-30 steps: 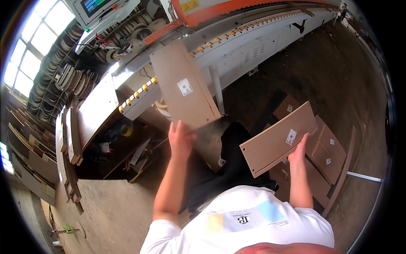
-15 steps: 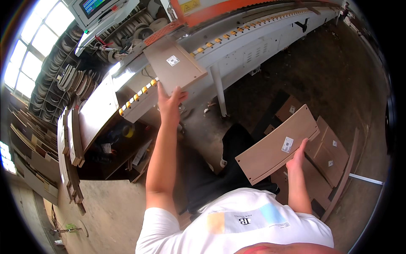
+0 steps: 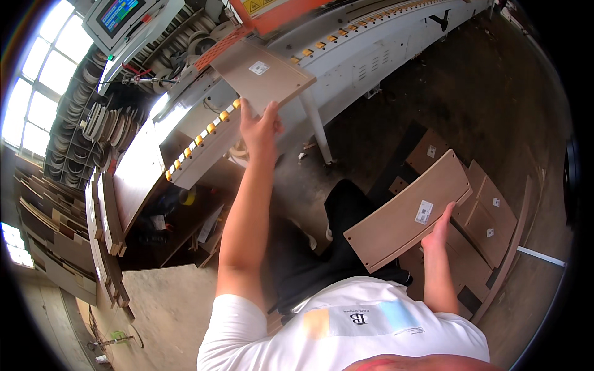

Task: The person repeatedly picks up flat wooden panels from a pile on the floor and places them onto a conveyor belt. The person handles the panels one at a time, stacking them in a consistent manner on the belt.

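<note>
My left hand [image 3: 258,131] reaches forward, its thumb and fingers spread against the near edge of a brown wooden panel [image 3: 266,77]. That panel lies flat across the roller rail of a long machine [image 3: 352,68] and bears a white label. Whether any fingers curl under its edge is hard to see. In my right hand [image 3: 438,230] is a second brown panel [image 3: 405,213], held tilted by its near right edge above other boards. A white label, a groove along the near edge and small holes at the ends show on it.
Several brown boards [image 3: 492,226] lie stacked low at the right. Yellow rollers [image 3: 211,128] line the rail, and a metal leg [image 3: 315,127] stands below. A control screen [image 3: 119,13] is at upper left, above racks of banding rolls [image 3: 105,122]. Narrow boards [image 3: 110,216] lean at left.
The panel on the rail has slid farther along the machine, uncovering more rollers, and my left hand has followed it. My right hand and its panel have barely moved. The view has turned slightly.
</note>
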Motion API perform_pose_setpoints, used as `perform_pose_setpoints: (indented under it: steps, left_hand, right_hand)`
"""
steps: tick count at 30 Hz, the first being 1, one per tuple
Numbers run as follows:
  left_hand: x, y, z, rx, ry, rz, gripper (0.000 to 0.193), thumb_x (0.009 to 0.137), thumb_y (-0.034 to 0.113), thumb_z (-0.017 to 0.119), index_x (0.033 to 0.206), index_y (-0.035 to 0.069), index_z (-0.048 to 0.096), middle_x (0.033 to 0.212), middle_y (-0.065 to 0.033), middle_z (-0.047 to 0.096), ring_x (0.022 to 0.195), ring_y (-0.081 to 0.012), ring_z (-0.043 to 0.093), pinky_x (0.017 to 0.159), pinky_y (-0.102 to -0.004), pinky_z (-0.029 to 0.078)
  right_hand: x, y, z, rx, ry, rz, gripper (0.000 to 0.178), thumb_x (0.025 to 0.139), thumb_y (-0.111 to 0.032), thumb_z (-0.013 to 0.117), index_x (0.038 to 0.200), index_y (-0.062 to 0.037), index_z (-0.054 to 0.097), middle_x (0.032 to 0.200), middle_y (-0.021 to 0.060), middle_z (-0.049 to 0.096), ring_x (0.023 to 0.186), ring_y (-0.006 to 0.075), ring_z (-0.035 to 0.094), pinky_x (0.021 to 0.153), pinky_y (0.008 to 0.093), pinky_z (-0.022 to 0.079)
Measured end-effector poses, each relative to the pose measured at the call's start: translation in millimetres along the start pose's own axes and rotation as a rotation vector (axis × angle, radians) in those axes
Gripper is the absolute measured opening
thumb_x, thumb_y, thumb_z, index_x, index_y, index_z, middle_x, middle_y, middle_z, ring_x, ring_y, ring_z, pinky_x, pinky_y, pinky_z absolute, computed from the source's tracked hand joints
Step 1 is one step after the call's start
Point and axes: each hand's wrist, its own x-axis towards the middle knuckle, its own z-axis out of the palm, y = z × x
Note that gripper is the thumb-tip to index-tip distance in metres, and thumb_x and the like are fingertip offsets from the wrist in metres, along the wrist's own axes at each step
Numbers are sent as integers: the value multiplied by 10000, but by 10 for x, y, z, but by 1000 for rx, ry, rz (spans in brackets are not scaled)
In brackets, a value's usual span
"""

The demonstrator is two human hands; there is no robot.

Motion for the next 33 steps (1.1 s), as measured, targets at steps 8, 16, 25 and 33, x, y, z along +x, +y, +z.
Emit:
perform_pose_setpoints:
  steps: [8,16,25,33]
  left_hand:
    - [300,-211,483,-33,-136,-50,923,966,97,777,1695,43,215,843,-49,645,679,-132,594,579,-305,501]
    - [106,-432,619,238,-337,-159,717,1020,178,724,1627,18,379,905,-59,686,747,-145,651,693,-329,552]
    - [-2407,-362,-305,519,-1026,-705,503,1077,330,659,1423,-18,552,1038,-104,724,873,-135,704,745,-325,589]
    - [-2968,-428,-907,106,-470,-550,277,1078,163,609,1329,48,599,1111,-63,695,854,-153,698,651,-286,589]
  right_hand:
    - [-60,-15,-45,35,-31,-42,972,1001,-784,503,1688,-126,299,1703,77,389,1543,313,397,1247,498,357]
    - [-147,-66,33,85,-80,-65,980,1007,-766,512,1685,-95,289,1714,86,366,1556,300,378,1268,463,325]
    - [-202,-94,342,72,-217,12,968,1018,-736,538,1677,-68,300,1706,98,376,1544,296,391,1256,464,344]
    - [-356,173,1210,15,-534,148,617,1048,-594,584,1408,-93,617,1283,46,709,1152,211,670,983,372,535]
